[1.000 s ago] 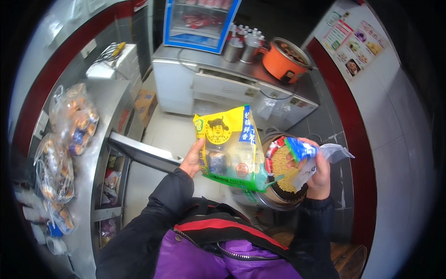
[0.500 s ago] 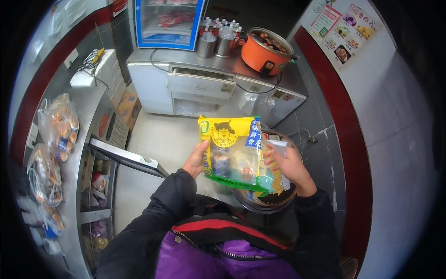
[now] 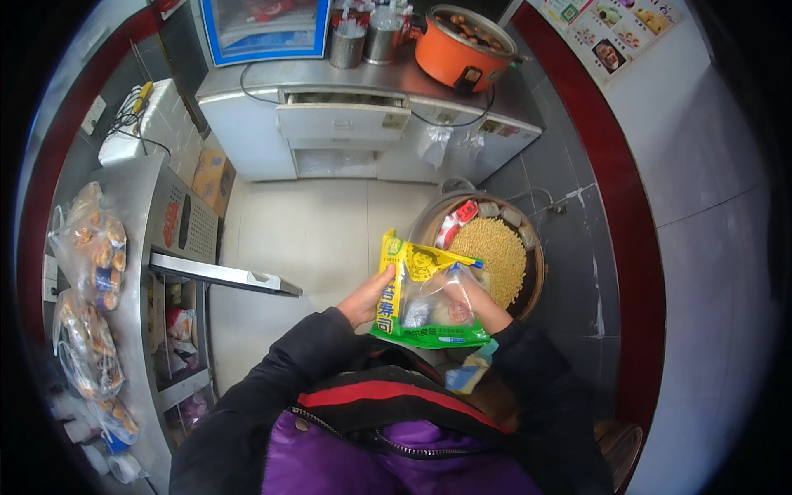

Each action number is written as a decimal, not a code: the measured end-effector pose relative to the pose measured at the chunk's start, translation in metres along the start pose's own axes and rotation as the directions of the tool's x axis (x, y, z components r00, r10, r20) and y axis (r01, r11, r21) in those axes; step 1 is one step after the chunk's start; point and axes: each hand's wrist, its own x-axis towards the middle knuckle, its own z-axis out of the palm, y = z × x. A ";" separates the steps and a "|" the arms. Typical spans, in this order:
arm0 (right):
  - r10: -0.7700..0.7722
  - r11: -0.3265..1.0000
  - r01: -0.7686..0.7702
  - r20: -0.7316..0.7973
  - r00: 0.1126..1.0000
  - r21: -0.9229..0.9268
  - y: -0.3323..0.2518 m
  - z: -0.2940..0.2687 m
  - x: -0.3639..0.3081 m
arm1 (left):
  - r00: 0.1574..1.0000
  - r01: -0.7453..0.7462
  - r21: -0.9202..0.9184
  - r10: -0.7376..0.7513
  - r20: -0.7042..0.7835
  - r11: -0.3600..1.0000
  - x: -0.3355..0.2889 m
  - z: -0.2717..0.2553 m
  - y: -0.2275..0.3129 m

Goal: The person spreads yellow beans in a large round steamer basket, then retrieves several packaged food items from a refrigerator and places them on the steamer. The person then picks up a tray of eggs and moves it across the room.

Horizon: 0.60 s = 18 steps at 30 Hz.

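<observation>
A yellow, green and clear plastic food bag hangs in front of me, with a printed cartoon figure on its upper part. My left hand is closed on the bag's left edge, thumb on the front. My right hand reaches into or behind the right side of the bag. Its fingers show only dimly through the clear plastic, so their grip cannot be made out. Pale contents are partly visible in the bag. Just beyond it, a round container holds yellow soybeans and several small packets.
An orange pot and metal cups stand on the steel counter ahead, beside a blue-framed cooler. Left, an open fridge door juts out below a worktop with bagged bread. A tiled wall rises on the right.
The bag has moved down and slightly right, uncovering the soybeans. My right hand has gone from the bag's upper right edge to inside or behind it. The view has shifted.
</observation>
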 end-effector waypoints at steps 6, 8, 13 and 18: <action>0.318 0.857 -0.235 -0.112 0.941 0.458 0.052 0.052 0.009 | 0.972 0.187 0.042 -0.179 -0.150 0.981 -0.005 -0.033 -0.014; 0.348 0.843 -0.253 -0.123 0.929 0.475 0.051 0.058 0.004 | 0.955 0.247 0.029 -0.238 -0.180 0.969 -0.003 -0.048 -0.018; 0.106 0.739 -0.014 -0.096 0.990 0.673 0.028 0.032 -0.044 | 0.929 0.322 -0.254 -0.357 -0.102 0.912 -0.006 -0.093 -0.027; 0.067 0.585 0.228 -0.327 0.943 0.778 0.046 -0.017 -0.104 | 0.930 0.259 -0.311 -0.323 -0.176 0.915 -0.021 -0.138 -0.016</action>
